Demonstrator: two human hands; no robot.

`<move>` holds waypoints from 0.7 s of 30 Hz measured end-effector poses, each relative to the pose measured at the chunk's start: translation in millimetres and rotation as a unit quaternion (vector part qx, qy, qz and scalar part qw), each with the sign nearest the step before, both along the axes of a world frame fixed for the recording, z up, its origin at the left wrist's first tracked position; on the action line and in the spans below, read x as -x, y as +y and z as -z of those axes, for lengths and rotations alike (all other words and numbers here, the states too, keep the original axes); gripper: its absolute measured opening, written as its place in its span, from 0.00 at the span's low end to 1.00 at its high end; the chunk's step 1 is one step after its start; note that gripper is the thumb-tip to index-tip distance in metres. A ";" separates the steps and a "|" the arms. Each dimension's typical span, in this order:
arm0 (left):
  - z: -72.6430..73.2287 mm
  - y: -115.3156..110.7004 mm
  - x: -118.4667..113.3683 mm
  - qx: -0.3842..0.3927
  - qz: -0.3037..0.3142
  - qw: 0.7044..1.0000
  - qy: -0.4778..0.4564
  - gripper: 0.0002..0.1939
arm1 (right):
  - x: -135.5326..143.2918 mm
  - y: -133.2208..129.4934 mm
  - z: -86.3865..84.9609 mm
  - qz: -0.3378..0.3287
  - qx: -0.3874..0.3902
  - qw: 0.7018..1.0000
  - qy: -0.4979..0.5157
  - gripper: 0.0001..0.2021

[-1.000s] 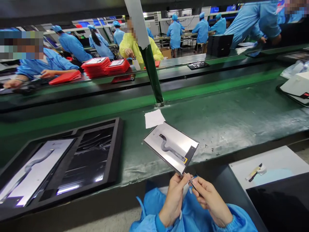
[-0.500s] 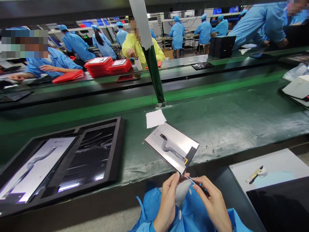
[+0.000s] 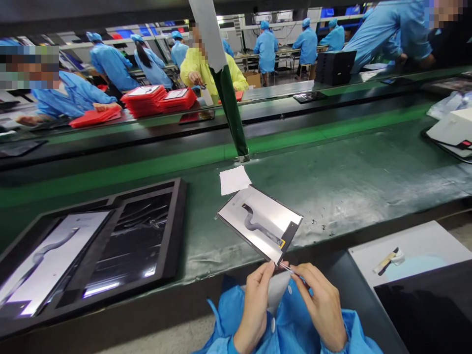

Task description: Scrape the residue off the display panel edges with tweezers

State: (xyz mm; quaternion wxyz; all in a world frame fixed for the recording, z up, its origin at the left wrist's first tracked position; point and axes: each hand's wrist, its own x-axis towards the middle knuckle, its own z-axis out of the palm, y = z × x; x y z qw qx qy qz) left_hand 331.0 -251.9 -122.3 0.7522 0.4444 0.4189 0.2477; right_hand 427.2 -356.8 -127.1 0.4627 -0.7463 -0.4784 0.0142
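Note:
A flat display panel (image 3: 262, 223) with a silvery back and a dark curved ribbon cable (image 3: 254, 223) lies tilted over the bench's front edge. My left hand (image 3: 257, 300) pinches its near corner between thumb and fingers. In my right hand (image 3: 320, 302) is a pair of tweezers (image 3: 286, 268), its tips at the panel's near edge beside my left fingertips. What the tips touch is too small to make out. White paper (image 3: 234, 180) lies at the panel's far corner.
At left, a black foam tray (image 3: 179, 221) holds another panel (image 3: 55, 255) and dark film-covered glass. Small black scraps (image 3: 323, 227) lie right of my panel. A white board with tape (image 3: 391, 260) sits at lower right. A post (image 3: 232, 113) rises behind; co-workers sit beyond.
The view has shifted slightly. My right fingers have closed up further along the tweezers, which lie at a flatter angle. My left hand keeps its pinch on the panel corner.

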 end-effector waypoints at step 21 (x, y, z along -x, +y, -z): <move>4.2 0.0 3.5 0.026 0.035 0.999 -0.010 0.24 | -7.5 10.6 -9.0 -0.007 0.096 0.852 0.514 0.21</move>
